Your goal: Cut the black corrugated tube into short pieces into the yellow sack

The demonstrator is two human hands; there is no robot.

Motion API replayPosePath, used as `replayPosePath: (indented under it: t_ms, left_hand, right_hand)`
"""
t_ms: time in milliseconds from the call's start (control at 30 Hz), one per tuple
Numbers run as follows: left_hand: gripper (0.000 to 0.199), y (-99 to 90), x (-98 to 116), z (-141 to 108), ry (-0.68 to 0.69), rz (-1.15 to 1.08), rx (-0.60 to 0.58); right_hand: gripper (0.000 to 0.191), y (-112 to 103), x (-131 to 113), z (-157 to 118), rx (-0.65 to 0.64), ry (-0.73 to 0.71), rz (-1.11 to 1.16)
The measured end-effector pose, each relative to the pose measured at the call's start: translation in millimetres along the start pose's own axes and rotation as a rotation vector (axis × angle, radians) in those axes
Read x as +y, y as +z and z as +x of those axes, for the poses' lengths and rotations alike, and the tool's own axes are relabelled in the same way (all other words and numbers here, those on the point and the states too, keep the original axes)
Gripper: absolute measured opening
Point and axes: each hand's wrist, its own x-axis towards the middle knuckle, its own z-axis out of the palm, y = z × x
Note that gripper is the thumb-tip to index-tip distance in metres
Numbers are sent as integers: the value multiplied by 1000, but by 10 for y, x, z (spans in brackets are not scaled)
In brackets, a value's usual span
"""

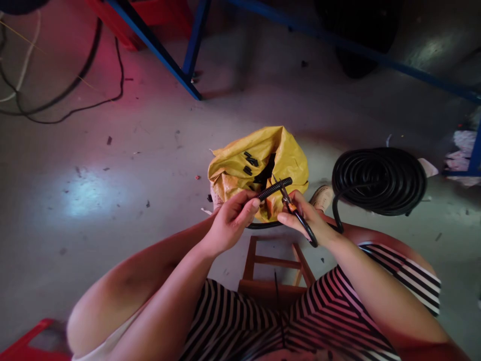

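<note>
My left hand [236, 216] is closed around a black corrugated tube [271, 189], whose end sticks out to the right. In my right hand [300, 213] is a pair of scissors [291, 205] with black handles and an orange part at the pivot. Its blades lie across the tube near the free end. Below both hands a crumpled yellow bag [289, 150] gapes on the floor. Several short black tube pieces [251, 159] rest on its folds. A large coil of black tubing [379, 180] lies on the floor at the right, and a length runs from it toward my legs.
Blue metal frame legs [191, 55] stand ahead, beside a red stool [150, 15]. Loose cables [75, 85] curve over the floor at the upper left. A wooden stool [276, 261] is beneath me. Black scraps dot the floor, and crumpled white material [462, 150] sits far right.
</note>
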Motion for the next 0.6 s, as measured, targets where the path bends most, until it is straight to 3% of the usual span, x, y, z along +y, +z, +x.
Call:
replayPosePath:
  t_ms: [600]
  left_hand:
    - [35,-5,2,-14,72,169,-6]
  right_hand:
    - [48,0,-9,-22,5,18,-108]
